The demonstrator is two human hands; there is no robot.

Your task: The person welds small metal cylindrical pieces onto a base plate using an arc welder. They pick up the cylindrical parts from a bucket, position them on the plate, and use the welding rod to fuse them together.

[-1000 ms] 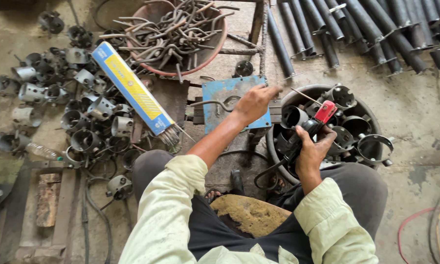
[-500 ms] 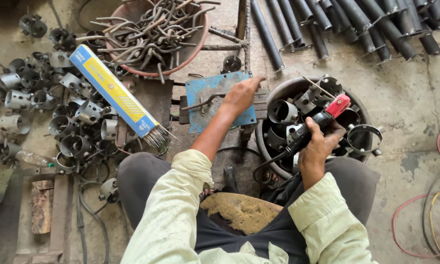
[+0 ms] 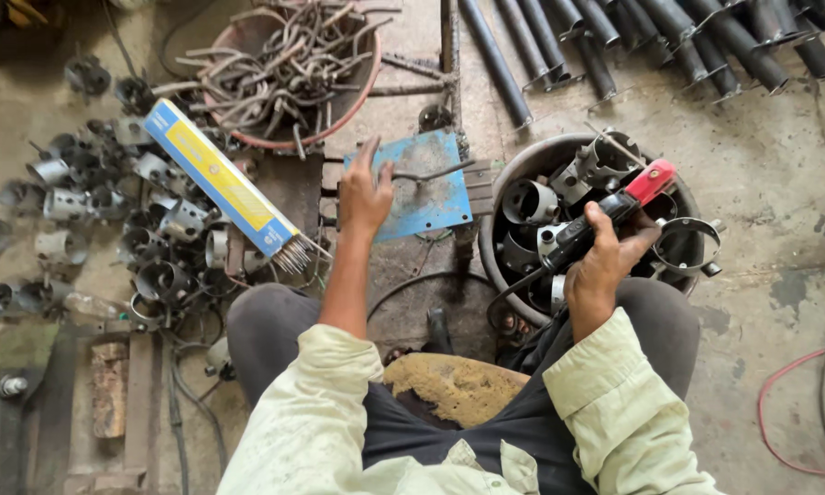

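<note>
Your left hand (image 3: pixel 365 194) rests open-fingered on the scuffed blue steel plate (image 3: pixel 422 186), touching the bent grey rod (image 3: pixel 435 171) whose long axis runs rightward across that plate, while your right hand (image 3: pixel 603 266), right of the plate, grips the red-tipped black electrode holder (image 3: pixel 605 215).

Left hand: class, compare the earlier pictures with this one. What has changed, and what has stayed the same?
The left hand has slid from the right side of the blue plate to its left edge. The right hand still grips the red-tipped welding holder over the tub.
</note>
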